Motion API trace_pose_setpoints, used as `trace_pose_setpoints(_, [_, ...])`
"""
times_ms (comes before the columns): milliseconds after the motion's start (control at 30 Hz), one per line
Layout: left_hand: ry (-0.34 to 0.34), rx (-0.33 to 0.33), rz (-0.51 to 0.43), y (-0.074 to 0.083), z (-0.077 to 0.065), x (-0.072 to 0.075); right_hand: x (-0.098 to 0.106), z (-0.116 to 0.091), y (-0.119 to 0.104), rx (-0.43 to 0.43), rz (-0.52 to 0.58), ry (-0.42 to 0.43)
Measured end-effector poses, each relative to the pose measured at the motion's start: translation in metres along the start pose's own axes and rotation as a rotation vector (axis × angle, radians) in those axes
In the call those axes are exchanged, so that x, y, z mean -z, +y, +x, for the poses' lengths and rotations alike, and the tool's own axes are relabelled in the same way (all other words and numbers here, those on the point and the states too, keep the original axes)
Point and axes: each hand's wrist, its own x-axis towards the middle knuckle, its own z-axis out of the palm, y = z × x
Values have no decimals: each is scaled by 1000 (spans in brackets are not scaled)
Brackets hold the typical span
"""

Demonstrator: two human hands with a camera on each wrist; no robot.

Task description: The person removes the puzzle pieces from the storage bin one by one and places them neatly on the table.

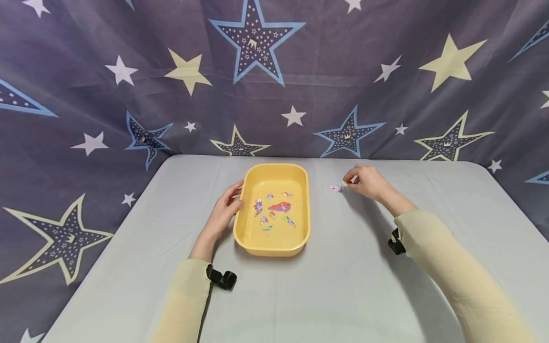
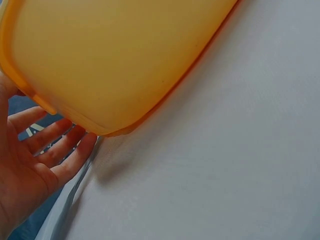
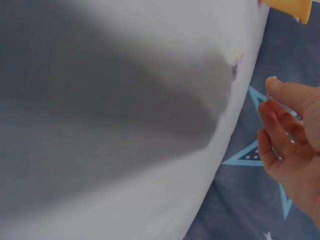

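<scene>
A yellow plastic tray (image 1: pixel 272 250) sits on the table with several small, flat, colourful cut-out pieces lying on its floor, among them a larger red one (image 1: pixel 279 206). My left hand (image 1: pixel 225 209) holds the tray's left side, thumb at the rim and fingers along the outer wall (image 2: pixel 115 75). To the right of the tray, my right hand (image 1: pixel 366 182) pinches a small flat cut-out piece (image 3: pixel 269 95) between thumb and fingertip, seen nearly edge-on. Just left of those fingertips a purple-pink cut-out piece (image 1: pixel 334 188) lies on the table.
The table (image 1: pixel 343 295) is covered with a light grey cloth. Behind it hangs a dark curtain (image 1: pixel 150 43) patterned with stars. Black camera bands sit on the left wrist (image 1: pixel 221 277) and the right wrist (image 1: pixel 396 242).
</scene>
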Motion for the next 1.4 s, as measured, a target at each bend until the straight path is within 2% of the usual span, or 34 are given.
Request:
trace_pose_setpoints(133, [0,0,-1,0,1,0,-6,0,6,-45,7,-23])
trace_pose_setpoints(733, [6,4,-1,-2,1,0,-24,0,19,-142,-8,-56])
trace_pose_setpoints(1133, [14,7,10,0,2,-1,-21,4,18,-142,-23,-84])
trace_pose_setpoints(1400, [13,16,11,-1,1,-1,-15,5,12,-121,-38,-47])
